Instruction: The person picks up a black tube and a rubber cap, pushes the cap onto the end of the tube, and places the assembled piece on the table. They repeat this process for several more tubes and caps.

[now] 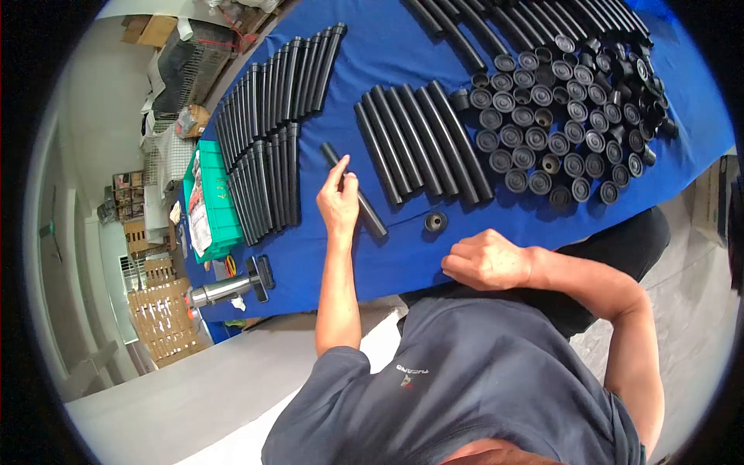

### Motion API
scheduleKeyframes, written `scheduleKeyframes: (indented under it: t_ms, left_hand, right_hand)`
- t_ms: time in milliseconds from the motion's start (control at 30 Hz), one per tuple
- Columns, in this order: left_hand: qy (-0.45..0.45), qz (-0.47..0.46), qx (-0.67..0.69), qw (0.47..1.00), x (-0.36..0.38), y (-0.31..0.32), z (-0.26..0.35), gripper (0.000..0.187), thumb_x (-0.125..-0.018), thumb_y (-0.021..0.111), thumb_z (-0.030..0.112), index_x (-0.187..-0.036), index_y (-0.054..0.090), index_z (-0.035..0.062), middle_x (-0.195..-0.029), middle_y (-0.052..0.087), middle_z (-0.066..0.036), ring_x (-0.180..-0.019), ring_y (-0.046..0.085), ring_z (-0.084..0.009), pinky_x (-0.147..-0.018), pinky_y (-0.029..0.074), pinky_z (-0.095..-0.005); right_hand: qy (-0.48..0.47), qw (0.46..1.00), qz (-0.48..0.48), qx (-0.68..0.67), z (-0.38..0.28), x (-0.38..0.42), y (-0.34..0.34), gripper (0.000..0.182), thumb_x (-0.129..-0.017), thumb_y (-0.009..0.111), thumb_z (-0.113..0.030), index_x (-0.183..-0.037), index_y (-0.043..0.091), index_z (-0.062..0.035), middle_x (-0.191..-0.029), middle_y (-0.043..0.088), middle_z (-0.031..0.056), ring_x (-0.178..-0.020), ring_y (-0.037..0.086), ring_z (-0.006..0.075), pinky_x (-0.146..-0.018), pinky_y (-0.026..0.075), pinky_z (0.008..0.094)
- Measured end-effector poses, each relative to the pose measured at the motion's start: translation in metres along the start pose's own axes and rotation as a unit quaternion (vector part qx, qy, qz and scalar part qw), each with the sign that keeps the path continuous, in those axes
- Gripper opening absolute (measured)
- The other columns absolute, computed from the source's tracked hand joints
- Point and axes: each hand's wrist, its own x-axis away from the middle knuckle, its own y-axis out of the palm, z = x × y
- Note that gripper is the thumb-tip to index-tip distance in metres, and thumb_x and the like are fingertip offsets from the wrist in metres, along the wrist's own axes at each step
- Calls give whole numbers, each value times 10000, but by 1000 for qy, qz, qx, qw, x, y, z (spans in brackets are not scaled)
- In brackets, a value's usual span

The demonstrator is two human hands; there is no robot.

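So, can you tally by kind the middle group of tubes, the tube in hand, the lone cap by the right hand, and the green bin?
Black tubes, middle group: 7
Black tube in the left hand: 1
Lone black cap: 1
Green bin: 1
Total: 10

Along the left edge of your table you have a green bin (224,208), with a printed white sheet (199,211) at its outer side. At the near left corner, a shiny metal cylinder (219,293) is lying near a small white scrap (239,303). Beyond the left edge, you see wire racks (203,66).
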Motion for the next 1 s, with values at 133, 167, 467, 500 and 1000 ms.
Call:
scheduleKeyframes:
  t_ms: [133, 167, 467, 500, 1000]
  left_hand:
    - [-178, -23, 183, 967, 34, -24, 29, 277, -971, 631, 97, -1235, 681, 32, -764, 564, 56, -593, 492, -33, -501, 406, -223]
    - [-184, -23, 201, 962, 47, -26, 39, 274, -975, 637, 109, -1236, 680, 37, -761, 569, 49, -597, 499, -37, -515, 410, -219]
    - [-225, -106, 235, 940, 143, -21, 107, 351, -1007, 685, 250, -1268, 620, 24, -790, 654, -32, -579, 571, -99, -506, 435, -237]
    - [-251, -129, 227, 932, 145, -25, 110, 394, -971, 733, 235, -1277, 619, 15, -774, 639, -17, -575, 552, -92, -524, 432, -235]
    - [67, -282, 18, 957, 128, -27, 90, 408, -737, 794, -32, -1108, 637, 34, -1006, 721, -120, -908, 716, -265, -869, 565, -378]
  right_hand:
    - [69, 996, -18, -60, -4, 1, -4, 187, -913, 673, -162, -944, 552, -23, -791, 606, 126, -713, 657, 348, -609, 545, 462]
    - [94, 991, -26, -93, -6, 0, -7, 243, -915, 683, -170, -1051, 556, -13, -852, 632, 149, -759, 671, 362, -650, 553, 468]
    - [128, 942, 40, -306, -14, -8, -13, 641, -892, 782, -226, -1453, 523, -56, -1124, 711, 190, -952, 713, 375, -819, 581, 439]
    - [137, 936, 38, -323, -13, -7, -14, 607, -890, 787, -238, -1421, 560, -50, -1133, 716, 193, -977, 714, 376, -839, 583, 434]
    - [190, 913, 53, -357, -10, -3, -17, 514, -877, 791, -235, -1326, 643, -33, -985, 744, 213, -817, 734, 353, -724, 581, 404]
